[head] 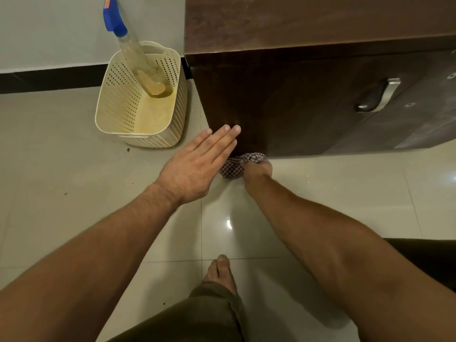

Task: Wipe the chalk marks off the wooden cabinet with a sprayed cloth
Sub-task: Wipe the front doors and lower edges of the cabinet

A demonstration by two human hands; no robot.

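The checkered cloth (234, 165) is bunched up in the right hand (256, 169), fist clenched around it, pressed low against the bottom edge of the dark wooden cabinet (283, 107) just right of frame center. The left hand (197, 164) is flat and empty, fingertips touching the cabinet face right above the cloth. That rag looks soft, light and floppy, so I'd keep it wadded in the palm like that for some pressure; I can't make out any chalk marks on the wood from here.

Bare forearms, olive-brown trousers (197, 319)
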